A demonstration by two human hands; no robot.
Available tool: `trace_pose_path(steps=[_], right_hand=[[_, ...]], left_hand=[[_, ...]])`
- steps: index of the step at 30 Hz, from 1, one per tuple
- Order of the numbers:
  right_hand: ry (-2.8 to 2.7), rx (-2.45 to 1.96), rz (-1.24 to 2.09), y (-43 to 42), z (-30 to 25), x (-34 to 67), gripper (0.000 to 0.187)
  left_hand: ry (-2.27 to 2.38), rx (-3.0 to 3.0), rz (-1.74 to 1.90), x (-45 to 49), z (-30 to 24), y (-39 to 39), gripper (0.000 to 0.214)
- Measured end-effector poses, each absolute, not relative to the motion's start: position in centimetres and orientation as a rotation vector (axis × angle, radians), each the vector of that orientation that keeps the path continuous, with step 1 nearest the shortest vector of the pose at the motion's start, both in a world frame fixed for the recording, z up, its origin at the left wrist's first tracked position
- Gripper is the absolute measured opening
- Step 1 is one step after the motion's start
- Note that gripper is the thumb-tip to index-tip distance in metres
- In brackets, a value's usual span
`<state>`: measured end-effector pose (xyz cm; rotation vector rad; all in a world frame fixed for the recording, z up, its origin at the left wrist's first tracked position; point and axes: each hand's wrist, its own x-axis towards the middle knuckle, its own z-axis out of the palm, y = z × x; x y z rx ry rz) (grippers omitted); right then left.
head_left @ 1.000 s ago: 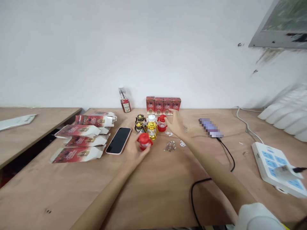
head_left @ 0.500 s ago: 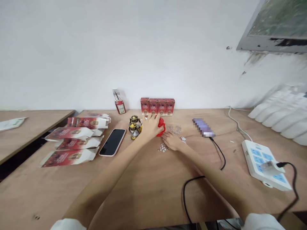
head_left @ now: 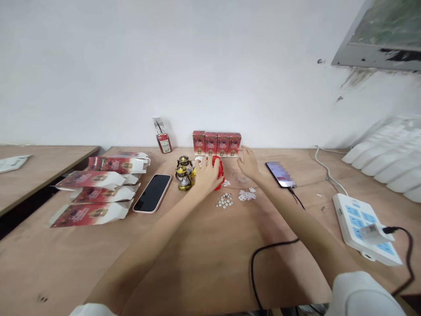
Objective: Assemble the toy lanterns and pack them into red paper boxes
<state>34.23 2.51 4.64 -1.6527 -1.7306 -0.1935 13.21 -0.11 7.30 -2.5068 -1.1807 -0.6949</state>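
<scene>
Over the middle of the table, my left hand (head_left: 208, 176) has its fingers bent around a red miniature lantern (head_left: 217, 163), which it partly hides. The thumb and index finger lie against the lantern. Close beside this hand stand gold and dark metallic lanterns (head_left: 183, 177), with bits of yellow and white partly covered. My right hand (head_left: 247, 162) reaches near the right end of a row of small red boxes (head_left: 222, 145), fingers apart and nothing visible in them. Beneath it lie thin metal wire pieces (head_left: 240, 177). Nearer me are small white tabs (head_left: 247, 195) and round button cells (head_left: 224, 201).
Flattened red cartons (head_left: 95, 193) are stacked left, beside a phone (head_left: 152, 194). A bottle (head_left: 163, 141) leans near the wall. To the right lie a plugged-in phone (head_left: 280, 174), a power strip (head_left: 365, 228), black cable (head_left: 263, 249) and white stacked pieces (head_left: 388, 162).
My right hand has moved away from the button cells, up and to the right, uncovering the white tabs. My left hand stays at the red lantern. The view has shifted slightly.
</scene>
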Motion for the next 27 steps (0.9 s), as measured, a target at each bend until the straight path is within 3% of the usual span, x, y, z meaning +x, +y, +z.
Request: trace_pose_path(steps=[2, 7, 13, 17, 20, 24, 27], right_hand=[[-1.730, -1.725, -0.258, 5.2, 6.2, 34.9, 0.055], [-1.896, -1.975, -0.354, 9.9, 7.8, 36.0, 0.078], [-1.762, -2.044, -0.578, 8.5, 6.4, 36.8, 0.054], [-1.760, -1.888, -0.489, 6.4, 5.4, 37.3, 0.041], [-1.717, -1.845, -0.454, 4.7, 5.6, 37.3, 0.041], [-1.194, -1.548, -0.331, 0.3, 7.0, 34.7, 0.056], [-1.083, -1.250, -0.090, -5.3, 7.5, 30.3, 0.078]], left_hand=[[-1.101, -2.496, -0.826, 12.5, 6.3, -1.5, 0.049], [-0.640, -2.718, -0.899, 9.4, 1.7, -5.8, 0.029], [-0.843, -2.922, -0.978, 6.1, 0.2, -6.6, 0.022], [-0.862, -2.943, -1.039, 5.7, 0.7, -6.2, 0.020], [-0.821, -2.950, -1.072, 5.6, 0.8, -6.4, 0.020], [-0.873, -2.902, -1.209, 5.4, 1.2, -6.8, 0.020], [-0.843, -2.844, -1.399, 5.1, 3.1, -7.2, 0.025]])
